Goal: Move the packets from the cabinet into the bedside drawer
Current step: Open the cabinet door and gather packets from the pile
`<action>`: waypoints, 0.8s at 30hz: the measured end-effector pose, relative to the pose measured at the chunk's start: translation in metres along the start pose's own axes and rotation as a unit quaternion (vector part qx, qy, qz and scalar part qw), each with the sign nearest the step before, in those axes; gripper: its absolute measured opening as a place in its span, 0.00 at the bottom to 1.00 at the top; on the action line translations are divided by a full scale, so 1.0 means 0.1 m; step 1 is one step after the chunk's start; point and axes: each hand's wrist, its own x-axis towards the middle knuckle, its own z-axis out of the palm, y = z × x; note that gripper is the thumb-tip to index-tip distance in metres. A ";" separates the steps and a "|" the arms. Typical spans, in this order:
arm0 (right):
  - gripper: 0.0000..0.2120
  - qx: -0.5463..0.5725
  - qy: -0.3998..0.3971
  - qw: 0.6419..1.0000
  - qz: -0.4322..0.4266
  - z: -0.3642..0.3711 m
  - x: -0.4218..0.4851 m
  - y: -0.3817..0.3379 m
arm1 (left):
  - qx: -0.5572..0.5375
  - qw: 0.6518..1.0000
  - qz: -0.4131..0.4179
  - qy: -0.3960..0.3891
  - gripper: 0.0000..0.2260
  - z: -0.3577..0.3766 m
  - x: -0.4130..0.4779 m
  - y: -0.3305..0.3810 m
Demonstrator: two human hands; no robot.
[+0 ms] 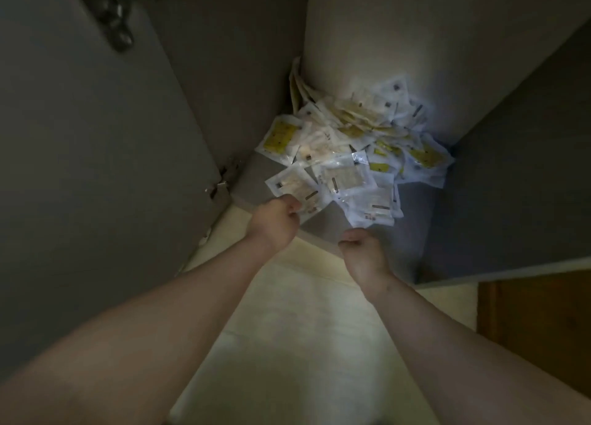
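Head view: packets (351,143) lie heaped in the back corner of the cabinet (407,239), on its grey bottom shelf, between the open door (96,136) and the right wall. Left grip (278,220) is clamped on the near edge of a cream packet (294,184) at the heap's front-left. Right grip (359,248) is curled just under the low edge of a clear front packet (374,207); cannot tell whether it pinches or only touches. Pale floor (303,328) lies under both forearms.
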 end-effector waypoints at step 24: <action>0.47 -0.335 0.074 0.937 -0.067 0.05 1.65 0.61 | 0.338 0.928 0.154 0.015 0.40 1.15 1.34 -0.70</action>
